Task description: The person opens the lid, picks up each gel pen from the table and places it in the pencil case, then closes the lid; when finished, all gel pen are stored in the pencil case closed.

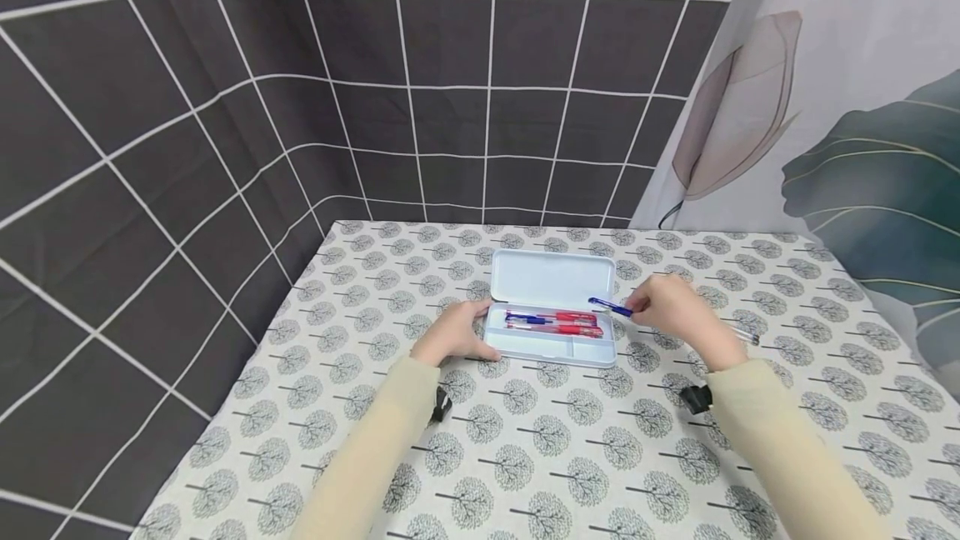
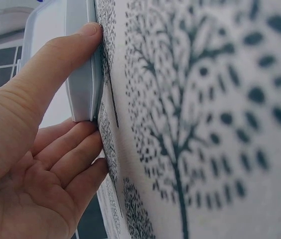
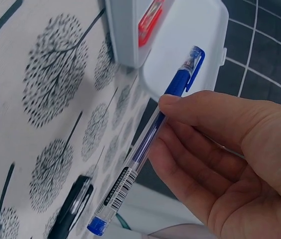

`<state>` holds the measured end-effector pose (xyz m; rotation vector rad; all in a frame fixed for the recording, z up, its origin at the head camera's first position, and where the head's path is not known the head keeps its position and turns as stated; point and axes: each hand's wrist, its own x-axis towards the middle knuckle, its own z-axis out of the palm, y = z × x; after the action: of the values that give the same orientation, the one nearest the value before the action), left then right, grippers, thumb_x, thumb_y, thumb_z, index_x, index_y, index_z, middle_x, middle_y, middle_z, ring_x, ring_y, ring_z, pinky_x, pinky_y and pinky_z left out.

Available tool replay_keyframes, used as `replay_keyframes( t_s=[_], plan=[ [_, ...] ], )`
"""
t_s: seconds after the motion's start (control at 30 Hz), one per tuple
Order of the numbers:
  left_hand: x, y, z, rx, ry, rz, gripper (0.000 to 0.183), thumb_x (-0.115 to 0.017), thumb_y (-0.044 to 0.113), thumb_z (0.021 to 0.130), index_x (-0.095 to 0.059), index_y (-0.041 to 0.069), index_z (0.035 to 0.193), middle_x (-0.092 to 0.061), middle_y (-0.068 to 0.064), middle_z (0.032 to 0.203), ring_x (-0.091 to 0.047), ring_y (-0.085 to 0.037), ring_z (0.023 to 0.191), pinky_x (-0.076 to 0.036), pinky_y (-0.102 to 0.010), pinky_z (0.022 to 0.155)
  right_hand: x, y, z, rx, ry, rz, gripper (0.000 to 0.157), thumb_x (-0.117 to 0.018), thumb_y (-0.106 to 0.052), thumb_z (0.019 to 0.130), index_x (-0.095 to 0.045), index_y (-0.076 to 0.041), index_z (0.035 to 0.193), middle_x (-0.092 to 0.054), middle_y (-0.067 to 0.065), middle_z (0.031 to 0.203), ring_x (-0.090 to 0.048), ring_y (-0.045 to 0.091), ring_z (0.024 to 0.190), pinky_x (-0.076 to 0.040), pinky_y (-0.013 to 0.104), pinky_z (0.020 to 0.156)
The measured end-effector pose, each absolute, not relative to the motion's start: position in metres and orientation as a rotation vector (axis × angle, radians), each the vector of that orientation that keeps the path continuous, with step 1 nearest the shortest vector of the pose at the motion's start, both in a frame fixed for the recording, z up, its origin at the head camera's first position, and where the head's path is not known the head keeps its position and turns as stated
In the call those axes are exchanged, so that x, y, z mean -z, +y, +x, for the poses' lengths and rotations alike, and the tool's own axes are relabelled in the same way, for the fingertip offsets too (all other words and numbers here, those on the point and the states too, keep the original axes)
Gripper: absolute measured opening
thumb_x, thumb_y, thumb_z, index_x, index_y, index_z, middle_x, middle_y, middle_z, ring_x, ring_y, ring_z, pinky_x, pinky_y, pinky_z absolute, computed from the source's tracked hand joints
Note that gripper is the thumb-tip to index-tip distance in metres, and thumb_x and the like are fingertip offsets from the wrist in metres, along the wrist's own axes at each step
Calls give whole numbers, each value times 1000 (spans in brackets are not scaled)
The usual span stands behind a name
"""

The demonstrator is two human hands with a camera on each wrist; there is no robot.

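Note:
A light-blue pencil case lies on the table with its lid raised at the back. Several red pens and a blue pen lie in its long compartment. My left hand holds the case at its left end, thumb on the front wall and fingers round the end and back corner. Beyond the right end, my right hand pinches a clear-barrelled blue gel pen between thumb and fingers. The pen is tilted, its blue cap toward the case.
A black-capped pen lies on the table to the right of the case, partly behind my right wrist in the head view. The tree-print tablecloth covers the table. Behind it hangs a dark checked curtain.

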<state>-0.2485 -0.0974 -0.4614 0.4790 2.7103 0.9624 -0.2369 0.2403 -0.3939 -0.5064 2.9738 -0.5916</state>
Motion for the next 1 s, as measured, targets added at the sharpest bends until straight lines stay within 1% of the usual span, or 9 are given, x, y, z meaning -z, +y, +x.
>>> replay_keyframes(
  t_s=[0.2,0.37,0.5,0.63,0.9,1.0],
  plan=[
    [461,-97,-249,-961,2710,480,106,-93,28,58,-40,12,149,-50,-7,147,-49,-30,133,-36,-46,115,395,231,-240,587,2983,-551,17,-73,2,76,-76,-1,92,-75,15,89,-69,24,77,-60,43,74],
    [462,-97,-249,-958,2712,481,106,-93,28,58,-41,12,149,-52,-7,145,-50,-29,132,-36,-46,115,396,224,-241,586,2988,-543,17,-75,-1,75,-77,-1,92,-75,14,89,-69,22,74,-59,40,72],
    [463,-97,-249,-963,2708,486,105,-93,27,58,-42,12,148,-54,-7,144,-52,-29,130,-37,-45,114,398,220,-242,593,2984,-553,15,-77,-2,76,-77,-2,91,-75,14,89,-69,22,75,-59,41,73],
    [463,-98,-249,-971,2703,493,103,-94,27,58,-44,13,147,-55,-7,142,-54,-29,127,-38,-46,113,400,216,-244,589,2978,-576,14,-76,-1,76,-77,-2,90,-75,13,88,-68,21,74,-59,42,74],
    [464,-98,-250,-958,2717,496,104,-94,28,58,-43,12,148,-54,-7,143,-52,-29,130,-37,-46,114,403,203,-246,618,2949,-613,17,-73,2,75,-77,-1,91,-75,15,90,-69,22,76,-60,38,72],
    [463,-98,-249,-959,2708,492,104,-93,28,58,-43,13,148,-54,-6,144,-51,-29,131,-36,-46,115,403,198,-245,625,2927,-602,18,-72,3,76,-77,0,92,-75,15,91,-70,22,77,-61,38,74]
  ],
)
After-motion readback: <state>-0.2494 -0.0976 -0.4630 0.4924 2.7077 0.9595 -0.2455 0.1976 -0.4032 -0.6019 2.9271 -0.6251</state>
